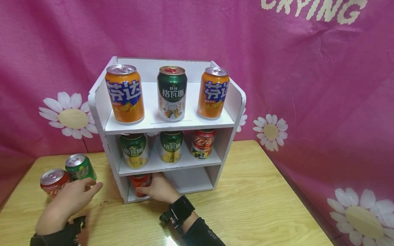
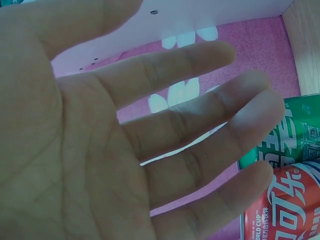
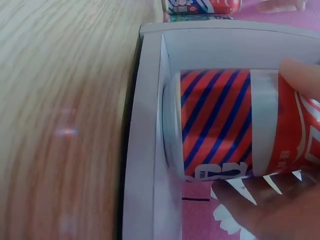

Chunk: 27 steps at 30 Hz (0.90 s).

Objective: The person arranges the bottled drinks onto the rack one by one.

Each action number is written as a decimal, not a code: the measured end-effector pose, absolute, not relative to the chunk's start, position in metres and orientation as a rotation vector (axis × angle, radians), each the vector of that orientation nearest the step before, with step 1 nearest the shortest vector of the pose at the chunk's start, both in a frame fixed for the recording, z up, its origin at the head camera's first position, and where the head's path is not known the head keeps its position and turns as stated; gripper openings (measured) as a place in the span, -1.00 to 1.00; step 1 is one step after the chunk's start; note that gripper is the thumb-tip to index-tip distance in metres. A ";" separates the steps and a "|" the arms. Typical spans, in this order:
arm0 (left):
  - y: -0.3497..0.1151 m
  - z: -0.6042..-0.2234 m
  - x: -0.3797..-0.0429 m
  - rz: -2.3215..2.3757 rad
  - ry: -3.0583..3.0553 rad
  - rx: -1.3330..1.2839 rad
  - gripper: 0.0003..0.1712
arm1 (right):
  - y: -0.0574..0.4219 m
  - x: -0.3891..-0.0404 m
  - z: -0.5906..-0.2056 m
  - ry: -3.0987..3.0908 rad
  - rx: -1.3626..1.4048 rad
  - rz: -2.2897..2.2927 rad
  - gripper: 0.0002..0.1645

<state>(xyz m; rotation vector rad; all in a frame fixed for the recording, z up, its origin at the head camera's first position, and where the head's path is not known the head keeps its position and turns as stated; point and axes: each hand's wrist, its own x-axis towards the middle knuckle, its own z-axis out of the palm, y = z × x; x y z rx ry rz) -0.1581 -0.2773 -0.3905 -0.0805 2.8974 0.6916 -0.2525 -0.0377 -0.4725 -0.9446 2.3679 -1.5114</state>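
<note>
My right hand (image 1: 163, 189) holds a red cola can (image 1: 141, 182) at the left end of the bottom level of a white shelf (image 1: 192, 179). In the right wrist view, thumb and fingers lie on opposite sides of this can (image 3: 215, 125), whose base meets the shelf board. My left hand (image 1: 72, 198) is left of the shelf with nothing in its grasp; its fingers stretch out loosely in the left wrist view. Just beyond it, a second red cola can (image 1: 52, 181) and a green can (image 1: 80, 166) stand side by side on the table.
On the top level stand two orange soda cans (image 1: 127, 99) (image 1: 213, 94) with a green-and-white kvass can (image 1: 171, 94) between them. The middle level holds two green-and-yellow cans (image 1: 134, 150) (image 1: 171, 146) and a red can (image 1: 203, 143). A pink flowered cloth (image 1: 307, 102) hangs behind the wooden table (image 1: 252, 205).
</note>
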 end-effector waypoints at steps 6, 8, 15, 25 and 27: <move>-0.277 -0.389 -0.159 0.692 2.894 -0.083 -0.26 | -0.034 -0.255 -0.472 2.349 -0.935 -1.508 -0.14; -0.277 -0.389 -0.158 0.696 2.890 -0.082 -0.26 | -0.032 -0.255 -0.471 2.352 -0.908 -1.495 -0.09; -0.277 -0.389 -0.159 0.708 2.885 -0.076 -0.27 | -0.034 -0.256 -0.474 2.364 -0.932 -1.509 -0.09; -0.277 -0.389 -0.159 0.707 2.881 -0.092 -0.26 | -0.037 -0.258 -0.480 2.303 -1.026 -1.499 -0.12; -0.277 -0.390 -0.159 0.704 2.881 -0.092 -0.27 | -0.036 -0.259 -0.482 2.302 -1.031 -1.474 -0.14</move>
